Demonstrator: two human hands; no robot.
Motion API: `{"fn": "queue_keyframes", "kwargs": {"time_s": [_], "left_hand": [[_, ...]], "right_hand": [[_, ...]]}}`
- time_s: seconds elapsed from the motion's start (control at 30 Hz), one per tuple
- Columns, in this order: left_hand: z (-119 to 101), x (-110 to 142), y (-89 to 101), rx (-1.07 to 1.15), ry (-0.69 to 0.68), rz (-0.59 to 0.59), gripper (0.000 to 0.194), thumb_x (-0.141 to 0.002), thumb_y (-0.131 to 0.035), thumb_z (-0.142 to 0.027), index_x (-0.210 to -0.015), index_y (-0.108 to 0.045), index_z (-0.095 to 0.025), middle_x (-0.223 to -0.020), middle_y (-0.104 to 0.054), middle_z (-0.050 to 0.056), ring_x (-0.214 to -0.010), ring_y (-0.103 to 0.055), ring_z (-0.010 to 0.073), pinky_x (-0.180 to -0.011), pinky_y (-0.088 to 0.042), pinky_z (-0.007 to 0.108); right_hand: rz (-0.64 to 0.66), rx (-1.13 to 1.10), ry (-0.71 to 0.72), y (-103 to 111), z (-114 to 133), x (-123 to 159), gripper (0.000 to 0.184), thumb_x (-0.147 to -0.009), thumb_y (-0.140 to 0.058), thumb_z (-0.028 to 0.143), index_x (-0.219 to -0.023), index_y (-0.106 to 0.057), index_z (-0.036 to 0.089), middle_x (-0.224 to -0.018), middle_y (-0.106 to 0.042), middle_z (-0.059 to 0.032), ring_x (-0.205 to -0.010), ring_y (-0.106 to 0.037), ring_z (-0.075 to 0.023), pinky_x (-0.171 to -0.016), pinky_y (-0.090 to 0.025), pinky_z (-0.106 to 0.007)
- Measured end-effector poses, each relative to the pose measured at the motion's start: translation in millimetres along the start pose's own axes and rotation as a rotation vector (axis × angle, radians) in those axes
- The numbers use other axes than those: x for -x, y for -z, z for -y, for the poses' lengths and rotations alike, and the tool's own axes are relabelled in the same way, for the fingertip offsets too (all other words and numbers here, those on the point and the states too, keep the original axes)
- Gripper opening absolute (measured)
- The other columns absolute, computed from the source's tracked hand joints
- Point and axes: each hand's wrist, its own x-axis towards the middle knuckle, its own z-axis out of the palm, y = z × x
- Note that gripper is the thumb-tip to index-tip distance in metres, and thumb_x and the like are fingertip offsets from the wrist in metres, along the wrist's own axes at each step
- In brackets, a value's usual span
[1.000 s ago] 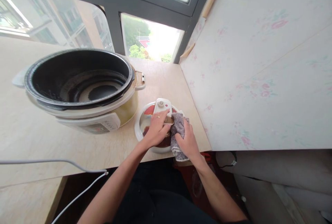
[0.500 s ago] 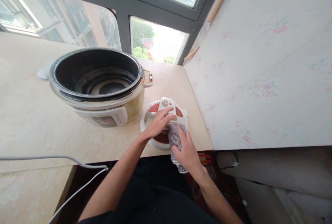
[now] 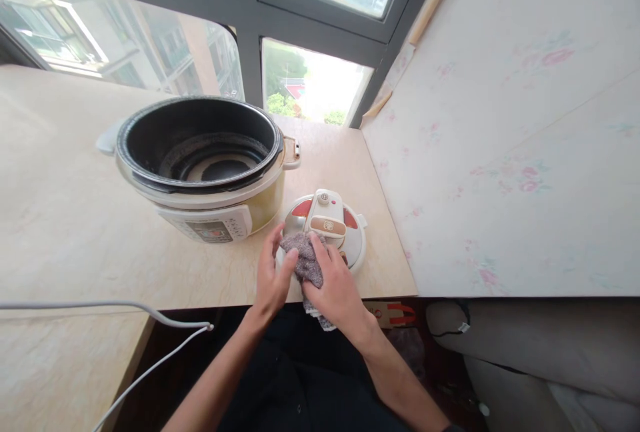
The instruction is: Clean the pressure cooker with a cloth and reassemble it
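In front of you is a pale, faintly veined surface (image 3: pixel 85 212). An uncovered cooker (image 3: pixel 267 209) stands upright on it, left of your middle, with its control panel facing you. Just right of the cooker, near the front edge, a round, pale-rimmed lid (image 3: pixel 327 225) lies with its handle side up.

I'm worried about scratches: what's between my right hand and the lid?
In the head view, a grayish cloth lies between your right hand and the lid.

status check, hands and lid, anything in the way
Right hand grips grey cloth over lid. Left hand open beside cloth. Lid's near side partly hidden by cloth and hands.
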Motion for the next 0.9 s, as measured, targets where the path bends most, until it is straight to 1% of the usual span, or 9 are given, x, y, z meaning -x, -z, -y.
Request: {"fn": "queue_keyframes", "kwargs": {"time_s": [0.1, 0.2, 0.27, 0.37, 0.43, 0.53, 0.63, 0.7, 0.9], "left_hand": [[2.1, 34.6, 0.5, -0.117, 0.042, -0.035, 0.078, -0.095, -0.06, -0.046, -0.159, -0.025, -0.022, -0.165, -0.031, 0.017, -0.152, -0.035, 0.0304, -0.124, -0.032, 0.051], [2.6, 47.0, -4.9, -0.147, 0.113, -0.071, 0.074, -0.102, -0.046, -0.045, -0.164, -0.011, -0.021, -0.169, -0.021, 0.018, -0.155, -0.028, 0.03, -0.125, -0.03, 0.052], [3.6, 45.0, -7.9, -0.168, 0.14, -0.12, 0.071, -0.104, -0.039, -0.045, -0.164, -0.009, -0.021, -0.17, -0.019, 0.017, -0.157, -0.023, 0.0291, -0.126, -0.027, 0.051], [5.2, 36.3, -10.3, -0.225, 0.152, -0.149, 0.077, -0.103, -0.042, -0.046, -0.165, -0.004, -0.02, -0.171, -0.016, 0.017, -0.158, -0.02, 0.0303, -0.127, -0.023, 0.054], [5.6, 29.9, -12.1, -0.286, 0.138, -0.134, 0.089, -0.099, -0.051, -0.048, -0.165, 0.0, -0.02, -0.171, -0.012, 0.018, -0.158, -0.016, 0.0331, -0.126, -0.021, 0.057], [6.3, 19.2, -16.3, -0.41, 0.057, -0.097, 0.1, -0.095, -0.059, -0.046, -0.165, 0.006, -0.017, -0.171, -0.006, 0.022, -0.158, -0.011, 0.0365, -0.126, -0.02, 0.061], [7.9, 6.5, -20.7, -0.547, -0.094, -0.055, 0.092, -0.096, -0.056, -0.037, -0.165, 0.0, -0.014, -0.17, -0.01, 0.025, -0.158, -0.01, 0.039, -0.124, -0.021, 0.065], [9.1, -2.9, -22.2, -0.629, -0.183, -0.017, 0.083, -0.096, -0.053, -0.03, -0.164, -0.009, -0.013, -0.167, -0.018, 0.026, -0.157, -0.013, 0.0405, -0.122, -0.025, 0.068], [7.1, -41.0, -19.7, -0.791, -0.257, 0.132, 0.068, -0.088, -0.049, -0.015, -0.155, -0.036, -0.009, -0.158, -0.041, 0.025, -0.15, -0.035, 0.0372, -0.12, -0.036, 0.058]], "right_hand": [[-0.094, -0.122, 0.031, -10.3, 7.8, -8.5, 0.084, -0.084, -0.062, 0.021, -0.16, -0.026, 0.021, -0.144, -0.051, -0.0175, -0.137, -0.05, -0.0327, -0.113, -0.047, -0.054], [-0.081, -0.2, 0.091, -12.1, 13.4, -16.0, 0.081, -0.085, -0.061, 0.018, -0.158, -0.027, 0.019, -0.152, -0.046, -0.0188, -0.145, -0.044, -0.0298, -0.119, -0.041, -0.052], [0.045, -0.238, 0.181, -4.8, 14.5, -19.9, 0.075, -0.087, -0.059, 0.017, -0.157, -0.032, 0.019, -0.156, -0.042, -0.0179, -0.149, -0.04, -0.0278, -0.123, -0.037, -0.051], [0.236, -0.273, 0.257, 16.1, 10.5, -23.4, 0.071, -0.089, -0.058, 0.016, -0.156, -0.038, 0.022, -0.164, -0.035, -0.013, -0.154, -0.032, -0.0256, -0.126, -0.031, -0.05], [0.265, -0.293, 0.265, 31.4, 4.1, -24.9, 0.073, -0.087, -0.059, 0.015, -0.157, -0.039, 0.024, -0.165, -0.033, -0.0095, -0.155, -0.03, -0.0245, -0.127, -0.03, -0.048], [0.188, -0.315, 0.28, 48.8, -10.3, -28.7, 0.07, -0.088, -0.059, 0.015, -0.156, -0.042, 0.026, -0.163, -0.038, -0.0071, -0.153, -0.033, -0.0231, -0.126, -0.031, -0.047], [0.006, -0.255, 0.248, 57.4, -28.1, -37.9, 0.06, -0.093, -0.055, 0.017, -0.152, -0.047, 0.025, -0.158, -0.047, -0.0089, -0.149, -0.04, -0.0232, -0.124, -0.034, -0.049], [-0.06, -0.178, 0.229, 58.1, -40.0, -46.6, 0.058, -0.093, -0.053, 0.018, -0.151, -0.048, 0.024, -0.156, -0.048, -0.01, -0.149, -0.04, -0.0239, -0.125, -0.032, -0.051], [0.129, -0.031, 0.262, 40.0, -63.5, -63.8, 0.05, -0.092, -0.058, 0.028, -0.142, -0.057, 0.02, -0.154, -0.048, -0.015, -0.147, -0.042, -0.0286, -0.122, -0.034, -0.053]]}}
